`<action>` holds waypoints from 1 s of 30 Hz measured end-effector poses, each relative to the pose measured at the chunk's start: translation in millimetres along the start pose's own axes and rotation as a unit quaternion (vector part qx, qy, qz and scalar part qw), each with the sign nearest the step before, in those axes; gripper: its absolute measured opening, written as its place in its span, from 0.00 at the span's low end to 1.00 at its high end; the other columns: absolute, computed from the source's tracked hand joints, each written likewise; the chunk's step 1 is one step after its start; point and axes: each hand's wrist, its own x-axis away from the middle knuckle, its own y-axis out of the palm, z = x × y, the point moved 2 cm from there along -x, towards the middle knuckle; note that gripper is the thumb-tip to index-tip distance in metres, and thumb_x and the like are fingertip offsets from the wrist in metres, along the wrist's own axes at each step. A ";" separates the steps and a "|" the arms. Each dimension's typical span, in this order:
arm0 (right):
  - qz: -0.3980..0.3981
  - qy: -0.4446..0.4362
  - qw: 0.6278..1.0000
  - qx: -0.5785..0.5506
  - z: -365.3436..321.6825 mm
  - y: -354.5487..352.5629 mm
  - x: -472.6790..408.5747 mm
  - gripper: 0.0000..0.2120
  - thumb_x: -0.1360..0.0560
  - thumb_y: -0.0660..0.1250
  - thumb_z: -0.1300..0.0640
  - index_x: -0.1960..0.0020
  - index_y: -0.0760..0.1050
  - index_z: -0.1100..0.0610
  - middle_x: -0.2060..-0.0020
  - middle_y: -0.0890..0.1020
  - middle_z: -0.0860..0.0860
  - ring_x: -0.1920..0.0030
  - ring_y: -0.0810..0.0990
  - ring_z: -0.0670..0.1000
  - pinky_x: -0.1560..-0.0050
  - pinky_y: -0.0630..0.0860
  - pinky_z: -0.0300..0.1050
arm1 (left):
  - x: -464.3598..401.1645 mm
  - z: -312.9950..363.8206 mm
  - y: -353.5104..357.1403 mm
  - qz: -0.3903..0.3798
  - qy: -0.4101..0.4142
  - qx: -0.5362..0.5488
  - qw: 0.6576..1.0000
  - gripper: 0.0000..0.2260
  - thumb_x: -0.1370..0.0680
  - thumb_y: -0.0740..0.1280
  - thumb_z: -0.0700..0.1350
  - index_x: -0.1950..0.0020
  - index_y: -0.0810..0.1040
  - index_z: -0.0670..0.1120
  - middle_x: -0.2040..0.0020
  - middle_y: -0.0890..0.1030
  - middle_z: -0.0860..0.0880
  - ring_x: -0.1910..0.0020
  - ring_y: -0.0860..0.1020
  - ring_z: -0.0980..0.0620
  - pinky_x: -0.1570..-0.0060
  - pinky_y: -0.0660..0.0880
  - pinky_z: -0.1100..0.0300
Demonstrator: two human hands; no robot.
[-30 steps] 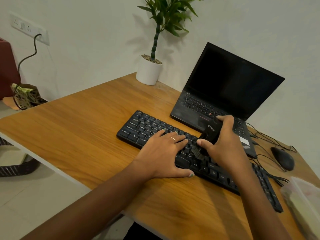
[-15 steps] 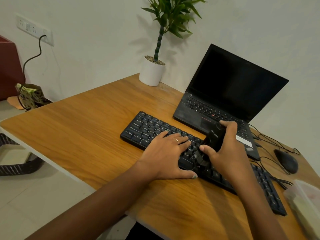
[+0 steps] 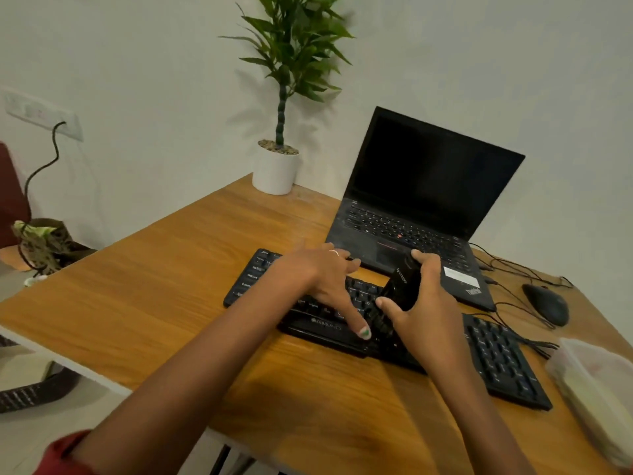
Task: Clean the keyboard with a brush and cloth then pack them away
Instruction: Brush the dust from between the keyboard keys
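Since the last frames my view is tilting up and pulling back, and the brush is sitting nearer the front edge of the keys than before. My left hand (image 3: 322, 279) is lying flat on the keyboard (image 3: 493, 358), fingers straight and spread, thumb reaching down to the front rail by the brand print, pressing rather than gripping. My right hand (image 3: 424, 310) is wrapping around the brush (image 3: 402, 286), thumb on the near side and fingers curled over the far side, holding it tilted with the bristle end down on the keys just right of my left thumb. The brush is a stubby black body with small white lettering; bristles are blurred. The keyboard is black, running diagonally across the wooden desk (image 3: 154, 303), in front of the open laptop (image 3: 428, 193). A mouse (image 3: 546, 303) is sitting to the right, a clear container (image 3: 596, 382) at the right edge, a potted plant (image 3: 277, 166) in the far corner.
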 end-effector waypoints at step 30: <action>-0.272 -0.013 0.896 -0.351 32.4 -5.2 -33.1 0.21 0.33 0.68 0.49 0.40 0.73 0.39 0.48 0.79 0.47 0.47 0.80 0.46 0.55 0.78 0.38 | -32.1 -11.5 20.5 -0.091 0.075 -0.009 0.993 0.62 0.41 0.73 0.71 0.20 0.42 0.49 0.20 0.48 0.53 0.23 0.50 0.47 0.25 0.53 0.47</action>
